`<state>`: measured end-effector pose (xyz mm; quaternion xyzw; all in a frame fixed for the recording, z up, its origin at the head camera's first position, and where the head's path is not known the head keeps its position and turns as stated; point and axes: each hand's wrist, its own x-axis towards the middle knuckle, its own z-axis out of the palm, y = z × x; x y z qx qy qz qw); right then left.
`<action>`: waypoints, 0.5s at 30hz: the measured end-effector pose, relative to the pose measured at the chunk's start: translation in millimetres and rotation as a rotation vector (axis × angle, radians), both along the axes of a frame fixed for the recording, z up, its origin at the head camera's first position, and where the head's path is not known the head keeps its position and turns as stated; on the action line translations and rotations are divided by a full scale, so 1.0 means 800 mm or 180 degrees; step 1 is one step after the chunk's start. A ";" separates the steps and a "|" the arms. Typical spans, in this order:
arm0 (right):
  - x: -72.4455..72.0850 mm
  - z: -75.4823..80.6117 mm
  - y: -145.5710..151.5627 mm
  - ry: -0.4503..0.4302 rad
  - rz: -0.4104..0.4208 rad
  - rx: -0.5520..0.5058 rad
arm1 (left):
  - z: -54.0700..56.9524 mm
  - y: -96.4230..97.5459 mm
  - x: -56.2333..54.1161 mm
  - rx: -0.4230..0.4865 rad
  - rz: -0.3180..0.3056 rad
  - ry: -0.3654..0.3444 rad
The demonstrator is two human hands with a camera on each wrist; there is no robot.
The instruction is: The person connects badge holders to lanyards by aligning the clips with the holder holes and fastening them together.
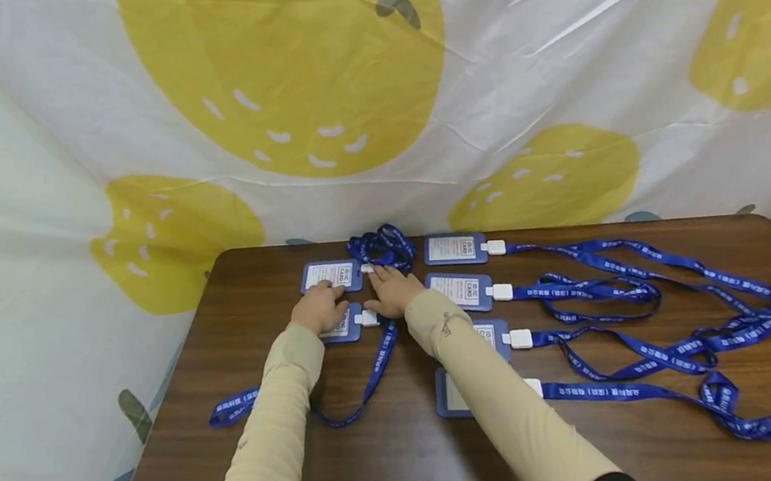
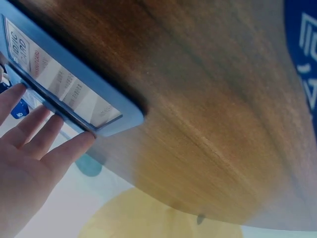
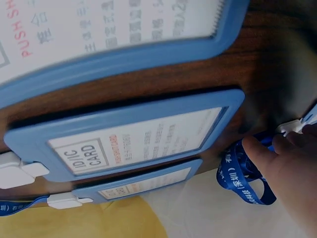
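Note:
Two blue ID card holders lie on the left half of the table, one behind the other. My left hand (image 1: 317,308) lies over them, its extended fingers touching the rear holder (image 1: 317,272) and covering part of the front holder (image 1: 347,325). In the left wrist view, its fingertips (image 2: 85,139) rest along a holder's edge. My right hand (image 1: 395,292) has its fingers at the rear holder's white clip, beside a bunched blue lanyard (image 1: 389,244). Its thumb is near the front holder's white clip (image 1: 368,318). From that clip a loose lanyard (image 1: 376,368) trails toward me.
Right of my hands, several more holders lie in a column, including a rear one (image 1: 456,248) and a front one (image 1: 450,394) partly under my right forearm. Their lanyards (image 1: 611,285) spread rightward over the brown table (image 1: 387,476). A fruit-patterned cloth (image 1: 517,77) hangs behind.

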<state>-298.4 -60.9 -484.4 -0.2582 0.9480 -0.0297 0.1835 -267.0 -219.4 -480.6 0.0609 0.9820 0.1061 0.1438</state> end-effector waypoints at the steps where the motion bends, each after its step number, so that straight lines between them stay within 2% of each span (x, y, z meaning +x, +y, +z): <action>1: 0.001 0.000 0.001 0.0015 -0.0009 -0.0002 | 0.000 0.001 0.000 0.0000 -0.0015 0.0017; 9: 0.006 -0.001 0.008 0.0173 0.0088 -0.0094 | -0.001 0.000 0.004 -0.0002 -0.0103 0.0245; 15: 0.013 -0.001 0.013 0.0259 0.0149 -0.0164 | -0.006 -0.001 0.000 0.0051 -0.0145 0.0384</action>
